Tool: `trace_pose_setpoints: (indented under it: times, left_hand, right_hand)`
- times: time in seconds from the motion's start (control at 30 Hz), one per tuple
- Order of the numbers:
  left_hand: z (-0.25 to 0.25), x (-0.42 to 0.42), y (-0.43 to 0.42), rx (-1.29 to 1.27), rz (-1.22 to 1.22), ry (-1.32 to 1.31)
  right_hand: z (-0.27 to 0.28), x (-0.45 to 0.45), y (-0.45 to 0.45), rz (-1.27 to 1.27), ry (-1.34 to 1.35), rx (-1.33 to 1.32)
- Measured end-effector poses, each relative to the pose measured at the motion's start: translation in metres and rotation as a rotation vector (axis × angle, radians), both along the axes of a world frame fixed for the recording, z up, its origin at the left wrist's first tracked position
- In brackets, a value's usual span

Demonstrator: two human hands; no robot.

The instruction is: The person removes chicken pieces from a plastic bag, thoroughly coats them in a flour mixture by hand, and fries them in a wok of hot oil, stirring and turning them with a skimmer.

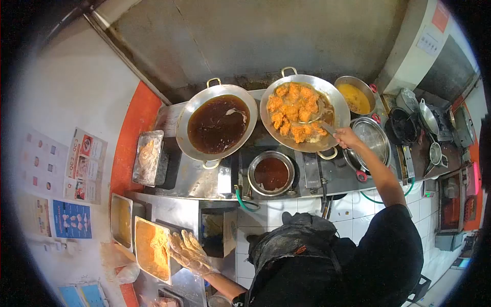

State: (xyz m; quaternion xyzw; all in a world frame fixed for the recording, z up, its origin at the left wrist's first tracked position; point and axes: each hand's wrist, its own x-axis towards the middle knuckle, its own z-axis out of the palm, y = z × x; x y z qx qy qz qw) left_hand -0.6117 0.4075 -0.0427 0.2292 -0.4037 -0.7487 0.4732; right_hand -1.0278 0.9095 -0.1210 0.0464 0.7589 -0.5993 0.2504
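Observation:
My right hand (346, 138) is closed round the handle of a metal skimmer (319, 123), whose head rests among pieces of orange-brown fried food (294, 107) in the oil of the right wok (338, 105). My left hand (188, 251), gloved and coated with flour, has its fingers spread at the right edge of a tray of flour (152, 248). It holds nothing that I can see.
A second wok (184, 130) of dark oil stands left of the first. Between them, nearer me, is a pot (251, 176) of red-brown liquid. At right are a pot of yellow liquid (353, 97), a glass lid (371, 143) and pans (428, 116). A metal tray (137, 171) sits far left.

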Motion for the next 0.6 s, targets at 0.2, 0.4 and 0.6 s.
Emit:
trace_pose_setpoints:
  times: [0.2, 0.4, 0.6]
  left_hand:
    - [-0.001, 0.011, 0.011, 0.043, 0.045, -0.033]
    - [-0.046, 0.048, -0.01, 0.053, -0.018, 0.08]
    - [-0.035, 0.051, -0.019, -0.202, 0.004, -0.082]
  right_hand:
    - [0.037, 0.012, 0.037, -0.007, 0.114, 0.305]
    - [0.064, 0.012, 0.039, 0.097, 0.291, 0.723]
    - [0.017, -0.01, 0.06, 0.187, 0.888, 1.201]
